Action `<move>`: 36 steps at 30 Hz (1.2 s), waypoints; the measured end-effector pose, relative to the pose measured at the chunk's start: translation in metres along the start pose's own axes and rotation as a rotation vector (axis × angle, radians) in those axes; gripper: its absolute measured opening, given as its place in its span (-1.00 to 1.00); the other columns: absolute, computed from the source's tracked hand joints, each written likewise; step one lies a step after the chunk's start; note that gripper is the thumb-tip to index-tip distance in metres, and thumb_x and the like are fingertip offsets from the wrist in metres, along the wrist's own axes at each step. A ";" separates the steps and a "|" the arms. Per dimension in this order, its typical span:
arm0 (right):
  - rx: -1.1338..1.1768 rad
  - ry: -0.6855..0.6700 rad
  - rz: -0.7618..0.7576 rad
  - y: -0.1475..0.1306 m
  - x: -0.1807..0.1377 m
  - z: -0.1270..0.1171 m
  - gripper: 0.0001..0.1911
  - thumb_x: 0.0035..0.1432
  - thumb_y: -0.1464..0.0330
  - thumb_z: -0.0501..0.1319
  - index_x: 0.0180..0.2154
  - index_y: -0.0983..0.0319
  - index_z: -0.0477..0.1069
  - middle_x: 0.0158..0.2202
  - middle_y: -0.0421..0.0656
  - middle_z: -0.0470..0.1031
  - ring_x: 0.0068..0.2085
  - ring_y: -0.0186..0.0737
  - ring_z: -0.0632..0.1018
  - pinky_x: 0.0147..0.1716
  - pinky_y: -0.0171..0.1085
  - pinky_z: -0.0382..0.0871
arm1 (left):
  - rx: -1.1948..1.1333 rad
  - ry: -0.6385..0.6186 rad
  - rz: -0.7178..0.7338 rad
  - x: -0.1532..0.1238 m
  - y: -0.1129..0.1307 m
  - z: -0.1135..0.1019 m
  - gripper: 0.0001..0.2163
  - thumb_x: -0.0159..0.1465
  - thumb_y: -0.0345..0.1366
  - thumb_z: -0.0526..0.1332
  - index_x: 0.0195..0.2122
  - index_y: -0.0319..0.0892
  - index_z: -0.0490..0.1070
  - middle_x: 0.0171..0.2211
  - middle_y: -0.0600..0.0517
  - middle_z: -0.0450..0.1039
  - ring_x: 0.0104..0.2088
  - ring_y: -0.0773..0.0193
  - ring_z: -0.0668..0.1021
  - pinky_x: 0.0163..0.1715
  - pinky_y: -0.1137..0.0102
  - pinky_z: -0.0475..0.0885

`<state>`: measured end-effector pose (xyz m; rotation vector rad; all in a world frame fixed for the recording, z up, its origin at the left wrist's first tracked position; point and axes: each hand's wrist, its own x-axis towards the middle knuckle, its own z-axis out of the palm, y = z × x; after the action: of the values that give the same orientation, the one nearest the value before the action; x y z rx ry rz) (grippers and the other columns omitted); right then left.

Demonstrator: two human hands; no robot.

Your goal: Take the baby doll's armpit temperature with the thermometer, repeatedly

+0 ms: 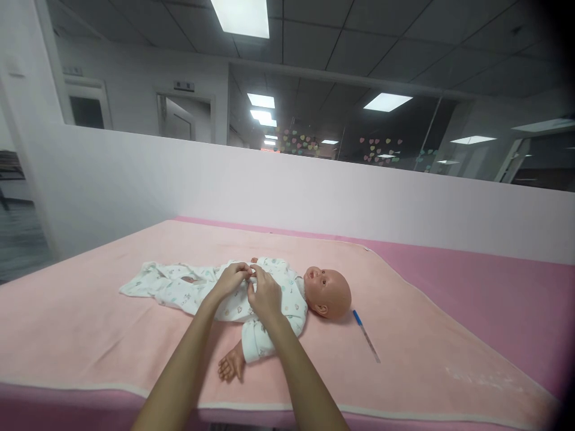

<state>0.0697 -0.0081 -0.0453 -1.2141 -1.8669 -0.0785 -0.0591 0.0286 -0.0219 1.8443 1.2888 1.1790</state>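
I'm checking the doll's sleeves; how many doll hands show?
2: the near doll hand on the peach blanket, and the far doll hand just beyond the person's right hand, only partly visible.

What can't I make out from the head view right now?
All in the head view:
Printed suit under the left hand and right hand: covered by both; exact grip unclear.
Doll's far hand: mostly hidden behind the suit.
Blue-capped stick: any markings too small.
Door sign: lettering too small, blurred.
Forearms: cut off by the bottom edge.

White glare from ceiling panels (242, 17).
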 end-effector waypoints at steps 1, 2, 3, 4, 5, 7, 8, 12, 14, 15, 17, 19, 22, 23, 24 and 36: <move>0.007 0.000 0.000 0.000 0.000 0.000 -0.59 0.06 0.45 0.02 0.00 0.12 0.18 -0.23 -0.20 0.44 -0.22 -0.26 0.43 -0.35 -0.35 0.23 | -0.020 0.000 -0.003 0.000 0.001 0.000 -0.86 -0.08 -0.31 0.04 -0.54 -0.18 0.36 -0.53 0.10 0.40 -0.43 0.26 0.42 -0.35 0.39 0.28; 0.015 0.000 -0.002 0.000 0.000 0.000 -0.58 0.06 0.46 0.03 0.00 0.11 0.18 -0.23 -0.20 0.44 -0.21 -0.26 0.43 -0.34 -0.35 0.24 | -0.044 -0.003 -0.006 0.000 0.001 -0.001 -0.86 -0.08 -0.31 0.04 -0.54 -0.19 0.36 -0.53 0.10 0.40 -0.43 0.27 0.42 -0.35 0.39 0.28; 0.021 0.000 -0.004 0.000 0.000 -0.001 -0.58 0.06 0.46 0.03 0.00 0.11 0.18 -0.22 -0.20 0.44 -0.20 -0.26 0.43 -0.34 -0.35 0.24 | -0.073 -0.005 -0.009 0.000 0.002 -0.001 -0.86 -0.08 -0.31 0.04 -0.53 -0.19 0.36 -0.53 0.09 0.39 -0.43 0.27 0.42 -0.35 0.40 0.28; 0.025 -0.001 -0.005 0.000 0.000 -0.001 -0.58 0.06 0.47 0.02 0.00 0.12 0.18 -0.23 -0.21 0.44 -0.20 -0.26 0.43 -0.33 -0.35 0.24 | -0.102 -0.008 -0.013 0.000 0.003 -0.002 -0.86 -0.07 -0.31 0.05 -0.53 -0.20 0.36 -0.54 0.09 0.39 -0.44 0.28 0.42 -0.35 0.40 0.28; 0.026 -0.002 -0.005 0.000 0.000 -0.001 -0.58 0.06 0.47 0.02 0.00 0.12 0.18 -0.23 -0.20 0.44 -0.20 -0.26 0.43 -0.33 -0.34 0.25 | -0.127 -0.011 -0.017 0.000 0.003 -0.002 -0.86 -0.07 -0.31 0.06 -0.52 -0.20 0.36 -0.54 0.09 0.39 -0.44 0.28 0.42 -0.35 0.40 0.28; 0.016 -0.007 -0.007 -0.001 0.000 -0.002 -0.59 0.07 0.47 0.02 0.00 0.14 0.19 -0.24 -0.19 0.45 -0.20 -0.26 0.43 -0.32 -0.34 0.25 | -0.149 -0.010 -0.021 0.001 0.003 -0.003 -0.86 -0.05 -0.30 0.06 -0.51 -0.20 0.35 -0.54 0.09 0.39 -0.43 0.28 0.42 -0.35 0.41 0.29; 0.008 -0.008 -0.008 -0.001 0.000 -0.002 -0.59 0.07 0.47 0.02 0.00 0.14 0.19 -0.24 -0.19 0.45 -0.21 -0.26 0.44 -0.32 -0.34 0.25 | -0.141 -0.007 -0.021 0.001 0.003 -0.002 -0.86 -0.05 -0.29 0.07 -0.51 -0.21 0.36 -0.53 0.08 0.39 -0.43 0.27 0.43 -0.34 0.40 0.29; -0.004 0.004 -0.019 -0.001 0.000 -0.002 -0.61 0.08 0.47 0.02 -0.01 0.13 0.20 -0.22 -0.20 0.44 -0.20 -0.27 0.43 -0.32 -0.34 0.26 | -0.058 0.003 -0.021 0.002 0.002 -0.001 -0.85 -0.03 -0.27 0.08 -0.51 -0.20 0.38 -0.48 0.05 0.43 -0.36 0.22 0.44 -0.29 0.39 0.30; -0.004 0.009 -0.021 -0.002 0.000 -0.002 -0.61 0.08 0.47 0.01 -0.02 0.13 0.20 -0.22 -0.20 0.44 -0.20 -0.27 0.43 -0.31 -0.34 0.26 | -0.026 -0.007 -0.019 0.001 0.003 -0.001 -0.84 -0.02 -0.26 0.07 -0.52 -0.20 0.39 -0.46 0.04 0.44 -0.34 0.20 0.45 -0.28 0.38 0.30; -0.004 0.011 -0.020 -0.002 0.000 -0.002 -0.62 0.09 0.47 0.01 -0.02 0.14 0.21 -0.22 -0.20 0.44 -0.20 -0.27 0.43 -0.31 -0.34 0.25 | -0.016 -0.016 -0.015 0.000 0.004 -0.001 -0.84 -0.02 -0.26 0.07 -0.52 -0.20 0.39 -0.46 0.04 0.44 -0.34 0.20 0.45 -0.29 0.38 0.30; -0.001 0.017 -0.016 -0.002 0.000 -0.002 -0.63 0.09 0.48 0.00 -0.03 0.14 0.22 -0.22 -0.19 0.44 -0.21 -0.27 0.43 -0.31 -0.34 0.25 | -0.003 -0.032 -0.011 -0.002 0.006 -0.002 -0.83 -0.01 -0.26 0.06 -0.53 -0.19 0.39 -0.46 0.04 0.44 -0.35 0.21 0.45 -0.30 0.39 0.30; 0.006 0.023 -0.016 -0.002 0.000 -0.001 -0.63 0.09 0.48 0.00 -0.04 0.14 0.23 -0.23 -0.19 0.44 -0.21 -0.27 0.43 -0.31 -0.34 0.25 | 0.000 -0.050 -0.014 -0.003 0.006 -0.002 -0.83 -0.01 -0.26 0.06 -0.52 -0.19 0.39 -0.46 0.04 0.45 -0.36 0.21 0.45 -0.32 0.40 0.31; 0.010 0.023 -0.017 -0.001 0.001 -0.001 -0.63 0.09 0.49 0.00 -0.04 0.14 0.23 -0.24 -0.20 0.44 -0.22 -0.27 0.43 -0.31 -0.35 0.25 | 0.003 -0.066 -0.021 -0.003 0.005 -0.001 -0.83 -0.01 -0.25 0.06 -0.51 -0.19 0.39 -0.46 0.04 0.44 -0.36 0.21 0.45 -0.32 0.39 0.31; 0.010 0.023 -0.017 -0.001 0.001 -0.001 -0.63 0.09 0.49 0.00 -0.04 0.14 0.23 -0.23 -0.20 0.44 -0.21 -0.27 0.43 -0.31 -0.35 0.26 | 0.005 -0.057 -0.024 -0.002 0.004 -0.001 -0.84 -0.01 -0.25 0.06 -0.51 -0.19 0.38 -0.46 0.04 0.43 -0.37 0.21 0.45 -0.32 0.39 0.31; 0.009 0.022 -0.017 -0.001 0.001 -0.002 -0.62 0.09 0.49 0.00 -0.03 0.14 0.23 -0.22 -0.19 0.44 -0.21 -0.27 0.43 -0.31 -0.34 0.26 | 0.005 -0.043 -0.029 -0.002 0.003 -0.001 -0.84 -0.01 -0.25 0.07 -0.52 -0.19 0.37 -0.47 0.04 0.43 -0.38 0.21 0.45 -0.33 0.39 0.31; 0.025 0.011 -0.008 -0.001 0.001 -0.002 -0.68 0.13 0.45 0.01 -0.05 0.15 0.25 -0.24 -0.18 0.46 -0.20 -0.28 0.45 -0.31 -0.36 0.27 | -0.089 0.022 -0.075 0.003 0.000 -0.002 -0.83 -0.06 -0.28 0.06 -0.48 -0.20 0.37 -0.45 0.05 0.41 -0.35 0.23 0.43 -0.34 0.40 0.31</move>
<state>0.0699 -0.0091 -0.0424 -1.1868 -1.8579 -0.0662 -0.0604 0.0311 -0.0207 1.7094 1.2845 1.2005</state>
